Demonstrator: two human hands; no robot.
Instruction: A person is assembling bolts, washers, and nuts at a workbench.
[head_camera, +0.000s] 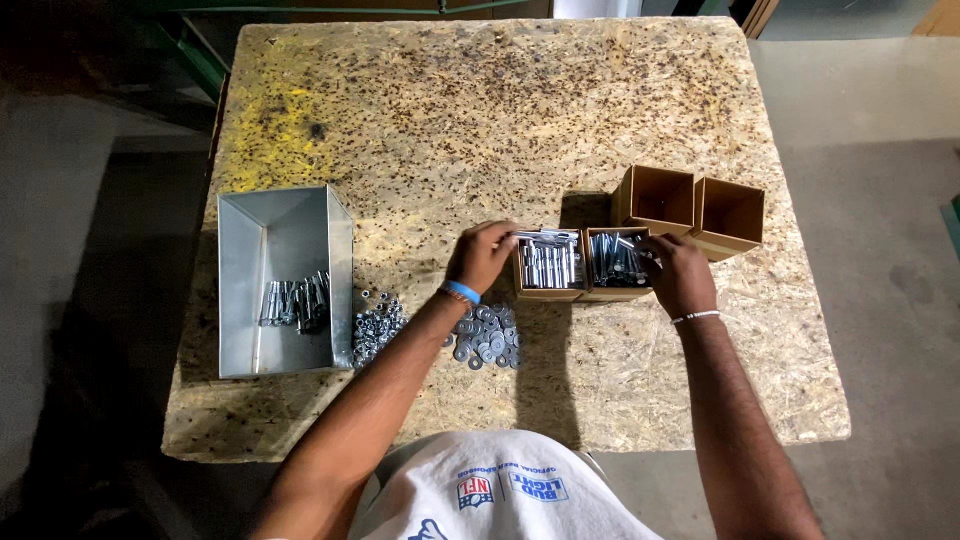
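Both hands at two small brown cardboard boxes filled with silver bolts, on a speckled chipboard worktop (600, 100).

The left hand (483, 256), with a blue wristband, rests on the left edge of the left-hand small brown cardboard box of bolts (548, 265), fingers curled together over its top corner; whether they pinch a bolt cannot be told. The right hand (680, 275), with a thin white wristband, is closed against the right side of the adjoining small brown cardboard box of bolts (618, 262), which touches the first. Two empty brown cardboard boxes (692, 205) stand just behind, side by side. A loose heap of flat silver washers (488, 338) lies near the left wrist, a heap of small silver nuts (377, 325) beside it. A grey sheet-metal bin (280, 225) at the left holds a few bolts.
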